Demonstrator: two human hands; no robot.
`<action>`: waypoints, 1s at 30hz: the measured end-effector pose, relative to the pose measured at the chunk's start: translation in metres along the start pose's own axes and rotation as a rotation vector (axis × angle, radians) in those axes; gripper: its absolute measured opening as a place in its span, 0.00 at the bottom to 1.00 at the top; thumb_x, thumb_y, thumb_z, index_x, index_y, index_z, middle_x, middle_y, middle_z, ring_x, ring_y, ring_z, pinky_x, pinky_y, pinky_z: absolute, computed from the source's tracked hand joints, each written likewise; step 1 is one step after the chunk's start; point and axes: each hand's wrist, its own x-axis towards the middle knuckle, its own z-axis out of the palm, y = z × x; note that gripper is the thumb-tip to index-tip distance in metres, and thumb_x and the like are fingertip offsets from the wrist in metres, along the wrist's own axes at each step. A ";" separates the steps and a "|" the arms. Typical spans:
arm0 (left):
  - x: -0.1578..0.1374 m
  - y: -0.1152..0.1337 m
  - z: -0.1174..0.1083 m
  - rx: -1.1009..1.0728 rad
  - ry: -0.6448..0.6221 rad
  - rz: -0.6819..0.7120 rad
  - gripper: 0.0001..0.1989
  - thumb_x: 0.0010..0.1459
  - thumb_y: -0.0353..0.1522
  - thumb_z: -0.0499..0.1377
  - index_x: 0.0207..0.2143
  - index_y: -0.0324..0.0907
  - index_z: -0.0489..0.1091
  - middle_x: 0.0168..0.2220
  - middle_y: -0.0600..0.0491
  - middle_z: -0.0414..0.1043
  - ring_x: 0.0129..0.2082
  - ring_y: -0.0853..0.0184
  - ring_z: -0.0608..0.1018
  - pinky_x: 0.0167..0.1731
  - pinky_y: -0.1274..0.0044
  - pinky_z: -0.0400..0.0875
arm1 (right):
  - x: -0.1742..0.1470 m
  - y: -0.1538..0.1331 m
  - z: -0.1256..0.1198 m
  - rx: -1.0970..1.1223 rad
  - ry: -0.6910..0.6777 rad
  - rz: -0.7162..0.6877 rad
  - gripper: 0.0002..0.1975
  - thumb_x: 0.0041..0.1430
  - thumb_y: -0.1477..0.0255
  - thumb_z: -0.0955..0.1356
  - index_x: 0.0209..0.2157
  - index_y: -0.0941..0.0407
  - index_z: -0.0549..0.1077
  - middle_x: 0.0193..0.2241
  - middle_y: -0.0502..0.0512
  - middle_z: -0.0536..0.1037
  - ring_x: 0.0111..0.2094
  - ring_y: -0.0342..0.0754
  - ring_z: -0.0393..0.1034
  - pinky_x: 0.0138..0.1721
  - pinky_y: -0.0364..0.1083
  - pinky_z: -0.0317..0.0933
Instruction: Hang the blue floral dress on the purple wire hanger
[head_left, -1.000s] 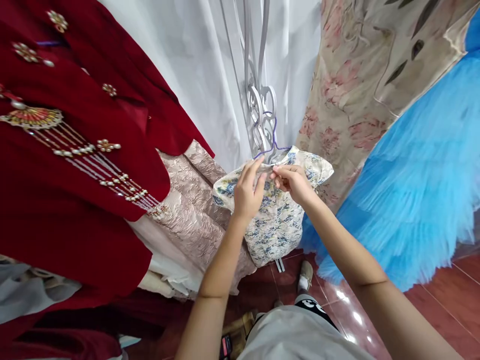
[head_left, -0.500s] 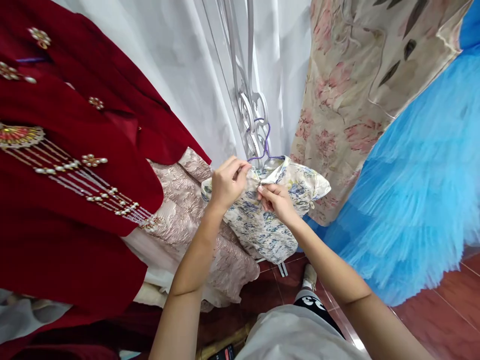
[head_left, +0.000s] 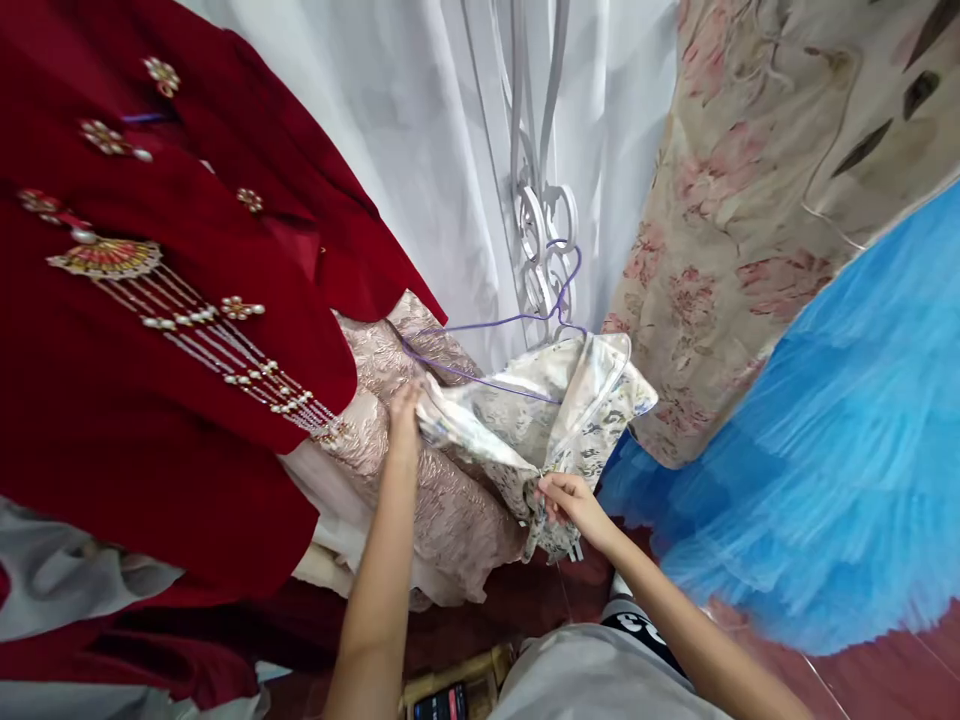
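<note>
A small white dress with a blue and yellow floral print [head_left: 517, 385] hangs from a thin purple wire hanger [head_left: 495, 322]. Its back is opened wide, and one shoulder is off the hanger, whose left arm is bare. My left hand [head_left: 406, 405] is closed on the freed shoulder edge, pulled out to the left; its fingertips are partly hidden by cloth. Lower down, my right hand [head_left: 571, 503] pinches the dress at the bottom of the opening, where the fabric bunches. Whether a zipper pull is between those fingers is too small to tell.
A white scrolled metal stand [head_left: 546, 225] rises behind the hanger, before a white curtain [head_left: 427, 130]. A red beaded garment [head_left: 187, 400] and a pink brocade dress [head_left: 457, 500] hang left. A beige floral garment [head_left: 697, 270] and blue tulle dress [head_left: 810, 440] are right.
The dress's back has opened and its left shoulder has come off the hanger. My left hand moved left and down with that edge; my right hand slid lower, still pinching.
</note>
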 end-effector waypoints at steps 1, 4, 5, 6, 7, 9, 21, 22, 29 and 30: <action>-0.024 -0.018 0.007 0.012 -0.036 -0.027 0.20 0.62 0.49 0.62 0.31 0.41 0.68 0.23 0.56 0.72 0.25 0.70 0.75 0.30 0.76 0.71 | -0.002 0.003 -0.001 -0.021 0.033 -0.021 0.24 0.59 0.47 0.68 0.32 0.56 0.75 0.16 0.48 0.71 0.15 0.43 0.58 0.19 0.43 0.53; -0.100 -0.058 0.038 0.009 -0.089 -0.071 0.23 0.56 0.52 0.64 0.28 0.41 0.68 0.22 0.55 0.71 0.23 0.69 0.73 0.26 0.76 0.68 | -0.006 0.007 -0.004 -0.191 0.189 -0.164 0.25 0.55 0.53 0.72 0.49 0.54 0.74 0.36 0.56 0.80 0.31 0.50 0.71 0.33 0.48 0.66; -0.122 -0.065 0.048 0.004 -0.118 -0.088 0.24 0.56 0.53 0.63 0.27 0.41 0.69 0.22 0.55 0.71 0.22 0.69 0.72 0.25 0.77 0.67 | -0.008 0.006 -0.007 -0.264 0.212 -0.208 0.28 0.53 0.55 0.74 0.52 0.54 0.72 0.44 0.58 0.79 0.38 0.53 0.73 0.40 0.50 0.68; -0.139 -0.068 0.057 0.021 -0.257 -0.105 0.23 0.56 0.52 0.63 0.27 0.41 0.70 0.24 0.53 0.72 0.25 0.68 0.73 0.28 0.77 0.68 | -0.009 0.004 -0.010 -0.326 0.191 -0.232 0.30 0.51 0.57 0.76 0.54 0.54 0.72 0.49 0.60 0.78 0.44 0.55 0.72 0.47 0.52 0.67; -0.153 -0.069 0.065 0.052 -0.375 -0.099 0.22 0.56 0.50 0.63 0.27 0.40 0.72 0.25 0.52 0.73 0.27 0.67 0.74 0.30 0.77 0.68 | -0.012 0.001 -0.014 -0.370 0.132 -0.234 0.29 0.50 0.58 0.76 0.52 0.54 0.72 0.49 0.60 0.77 0.46 0.57 0.72 0.50 0.53 0.66; -0.170 -0.066 0.076 0.082 -0.544 -0.087 0.19 0.58 0.47 0.63 0.26 0.41 0.73 0.27 0.51 0.73 0.31 0.66 0.74 0.36 0.77 0.67 | -0.019 -0.009 -0.023 -0.398 -0.016 -0.191 0.20 0.55 0.57 0.74 0.44 0.57 0.75 0.40 0.57 0.79 0.42 0.55 0.72 0.47 0.52 0.66; -0.241 -0.095 0.074 0.080 -0.969 -0.424 0.18 0.57 0.48 0.63 0.29 0.42 0.77 0.28 0.52 0.74 0.31 0.63 0.73 0.38 0.75 0.69 | -0.107 -0.097 -0.102 -0.488 0.431 -0.477 0.14 0.64 0.59 0.69 0.34 0.53 0.81 0.31 0.57 0.81 0.30 0.50 0.74 0.31 0.45 0.67; -0.239 -0.096 0.068 0.129 -0.901 -0.366 0.17 0.59 0.46 0.62 0.30 0.42 0.78 0.27 0.52 0.74 0.30 0.64 0.73 0.37 0.75 0.68 | -0.111 -0.098 -0.112 -0.487 0.541 -0.518 0.13 0.62 0.59 0.70 0.33 0.53 0.82 0.30 0.57 0.81 0.29 0.50 0.74 0.30 0.45 0.66; -0.183 -0.043 0.022 0.313 -0.573 0.143 0.06 0.58 0.35 0.64 0.31 0.44 0.80 0.28 0.50 0.78 0.29 0.63 0.77 0.33 0.74 0.70 | -0.097 -0.089 -0.149 -0.356 1.123 -0.689 0.10 0.54 0.60 0.74 0.32 0.51 0.82 0.27 0.53 0.78 0.22 0.46 0.63 0.22 0.45 0.53; -0.174 -0.030 0.021 0.313 -0.581 0.247 0.07 0.59 0.35 0.63 0.31 0.43 0.79 0.28 0.50 0.77 0.28 0.64 0.76 0.31 0.75 0.69 | -0.093 -0.088 -0.150 -0.325 1.171 -0.700 0.11 0.54 0.59 0.74 0.32 0.52 0.81 0.27 0.53 0.77 0.22 0.45 0.62 0.22 0.45 0.52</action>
